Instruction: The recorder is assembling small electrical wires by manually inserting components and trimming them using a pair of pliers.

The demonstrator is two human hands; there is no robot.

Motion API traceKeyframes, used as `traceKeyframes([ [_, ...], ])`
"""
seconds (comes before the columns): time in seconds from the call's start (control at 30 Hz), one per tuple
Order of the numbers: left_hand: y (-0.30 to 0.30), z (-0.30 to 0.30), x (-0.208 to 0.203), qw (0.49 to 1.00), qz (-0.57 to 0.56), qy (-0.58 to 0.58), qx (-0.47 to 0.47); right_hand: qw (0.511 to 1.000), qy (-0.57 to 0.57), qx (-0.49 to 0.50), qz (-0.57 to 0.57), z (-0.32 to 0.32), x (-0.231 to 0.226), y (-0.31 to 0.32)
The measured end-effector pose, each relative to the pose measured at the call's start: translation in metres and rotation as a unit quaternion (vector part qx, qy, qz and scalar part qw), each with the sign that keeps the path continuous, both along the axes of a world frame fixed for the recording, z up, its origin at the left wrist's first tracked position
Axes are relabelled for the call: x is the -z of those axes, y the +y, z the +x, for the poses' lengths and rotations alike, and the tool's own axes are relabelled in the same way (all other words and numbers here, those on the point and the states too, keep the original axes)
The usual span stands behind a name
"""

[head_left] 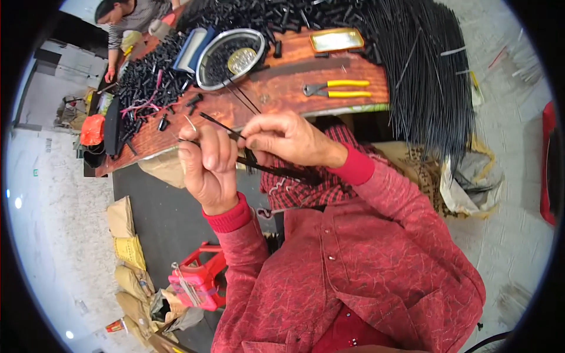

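My left hand (209, 167) is closed in front of the table edge. A thin black strand shows at its fingertips, and a fine pale curved end (190, 122) sticks up above them. To its right, my right hand (285, 136) pinches a thin black strand (220, 125) that points toward the left hand. Two more fine black strands (241, 97) rise above the right hand's fingers. Beneath both hands, a bundle of black strands (285, 171) lies over the red checked cloth (288, 192) on my lap. Whether the bundle joins the held strand is hidden.
Pliers with yellow handles (347, 89) lie on the wooden table (282, 97). Beyond are a metal bowl (201, 65), a shallow rectangular tin (337, 40) and piled black tubular parts (141, 97). Long black strands (424, 82) hang off the right side. Another person (138, 20) sits far left.
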State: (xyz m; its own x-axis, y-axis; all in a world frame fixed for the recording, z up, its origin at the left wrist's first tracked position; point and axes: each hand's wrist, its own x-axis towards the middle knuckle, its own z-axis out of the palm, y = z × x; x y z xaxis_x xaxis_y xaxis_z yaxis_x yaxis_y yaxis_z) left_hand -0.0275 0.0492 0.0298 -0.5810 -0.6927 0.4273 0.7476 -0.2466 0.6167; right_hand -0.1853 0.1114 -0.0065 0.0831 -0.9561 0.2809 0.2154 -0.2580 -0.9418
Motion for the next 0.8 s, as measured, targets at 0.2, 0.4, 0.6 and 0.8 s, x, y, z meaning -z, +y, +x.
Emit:
traceKeyframes([
  [0.2,0.003,-0.011,-0.001,0.996,-0.025,-0.02,-0.089,0.999,0.006,0.043,-0.022,0.001,0.0,-0.002],
  [0.4,0.0,-0.015,0.0,0.993,0.026,-0.053,-0.1,0.999,0.01,0.043,-0.027,-0.005,0.003,-0.004],
  [0.6,-0.009,-0.012,0.004,0.999,0.023,-0.025,-0.034,0.999,0.025,0.025,-0.031,-0.009,0.001,-0.008],
  [0.8,-0.01,-0.013,0.006,0.999,0.031,-0.008,0.001,0.999,0.037,0.022,-0.024,-0.011,0.001,-0.008],
])
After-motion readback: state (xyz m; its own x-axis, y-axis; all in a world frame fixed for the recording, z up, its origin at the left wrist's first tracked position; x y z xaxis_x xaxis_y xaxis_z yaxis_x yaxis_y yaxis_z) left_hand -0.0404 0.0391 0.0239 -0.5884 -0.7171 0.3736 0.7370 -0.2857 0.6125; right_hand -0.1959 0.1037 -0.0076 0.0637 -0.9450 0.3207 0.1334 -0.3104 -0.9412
